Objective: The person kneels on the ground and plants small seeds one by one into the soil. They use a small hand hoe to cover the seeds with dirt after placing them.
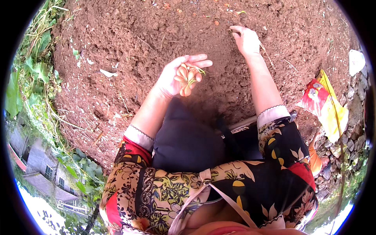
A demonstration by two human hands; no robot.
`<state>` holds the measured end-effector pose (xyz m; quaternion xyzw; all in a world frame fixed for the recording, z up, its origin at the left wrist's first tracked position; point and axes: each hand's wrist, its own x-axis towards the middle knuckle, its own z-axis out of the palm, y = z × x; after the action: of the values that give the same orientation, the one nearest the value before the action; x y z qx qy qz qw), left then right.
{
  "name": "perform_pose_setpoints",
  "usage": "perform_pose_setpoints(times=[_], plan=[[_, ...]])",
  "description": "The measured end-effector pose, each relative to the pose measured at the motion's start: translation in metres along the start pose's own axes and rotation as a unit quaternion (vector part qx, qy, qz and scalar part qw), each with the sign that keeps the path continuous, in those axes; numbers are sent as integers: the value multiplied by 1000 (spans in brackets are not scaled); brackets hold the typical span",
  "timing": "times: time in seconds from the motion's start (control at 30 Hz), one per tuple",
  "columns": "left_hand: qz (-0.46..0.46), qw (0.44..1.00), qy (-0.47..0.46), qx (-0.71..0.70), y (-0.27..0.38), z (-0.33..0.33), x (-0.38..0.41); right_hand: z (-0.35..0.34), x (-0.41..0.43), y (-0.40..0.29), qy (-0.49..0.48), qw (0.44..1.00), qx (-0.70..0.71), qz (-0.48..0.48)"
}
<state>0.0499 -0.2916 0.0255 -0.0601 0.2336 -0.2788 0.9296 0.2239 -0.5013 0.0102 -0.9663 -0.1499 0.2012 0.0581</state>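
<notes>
My left hand is turned palm up over the soil and cradles several small tan bulbs, which look like shallot or onion sets. Thin green sprouts show on some of them. Farther out and to the right, my right hand reaches down to the brown soil, its thumb and fingertips close together at the surface. Whether a bulb is between those fingertips is hidden. Just beyond it, a loose orange-tan bulb lies on the soil, and others are scattered along the top of the view.
A red and yellow plastic bag lies at the right, beside a stone edging. Past it, a person in orange is partly visible. Leafy vines border the soil on the left. My dark-clothed knee is below my left hand.
</notes>
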Motion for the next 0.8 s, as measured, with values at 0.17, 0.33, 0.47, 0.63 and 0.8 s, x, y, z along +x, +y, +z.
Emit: perform_pose_setpoints(times=[0.17,0.33,0.47,0.63,0.8], plan=[[15,999,-28,-30,2,2,8,-43,-61,-37,-6,956,291,24],[36,998,-20,-47,1,9,9,-58,-95,-74,-138,887,439,-29],[13,1000,9,-9,-1,13,10,-51,-94,-94,-182,930,311,-71],[-19,998,38,41,-4,7,11,-40,-91,-93,-202,872,446,-27],[12,993,93,76,-4,13,9,-52,-89,-89,-186,949,255,-13]])
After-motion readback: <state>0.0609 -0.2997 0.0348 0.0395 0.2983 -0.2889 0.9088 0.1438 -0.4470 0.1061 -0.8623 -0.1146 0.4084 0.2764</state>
